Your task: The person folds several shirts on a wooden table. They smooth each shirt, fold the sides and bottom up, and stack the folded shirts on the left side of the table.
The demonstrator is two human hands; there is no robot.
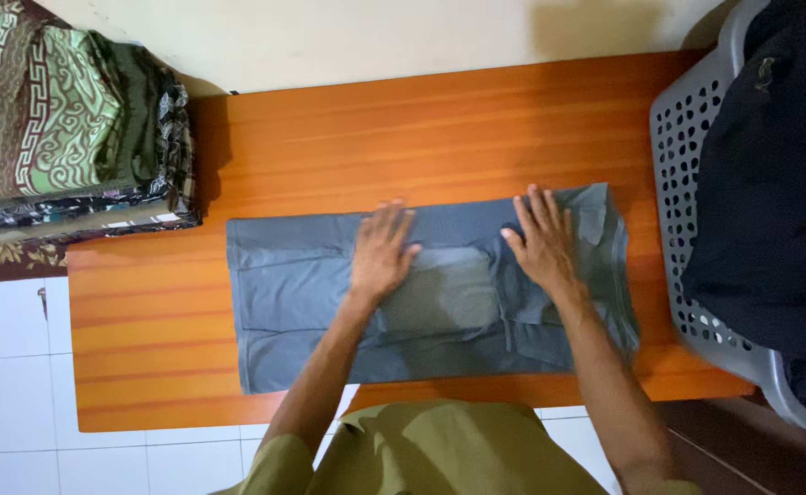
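Nearest the person, a grey garment, partly folded into a long rectangle, lies flat across the orange wooden worktop. The left hand and right hand both rest on it palms down, fingers spread, gripping nothing, seemingly pressing the cloth smooth. At the right edge stands a grey perforated laundry basket with dark clothes; farther left sits a stack of folded patterned cloths.

Both hands, left and right, lie flat, palms down, fingers spread forward.
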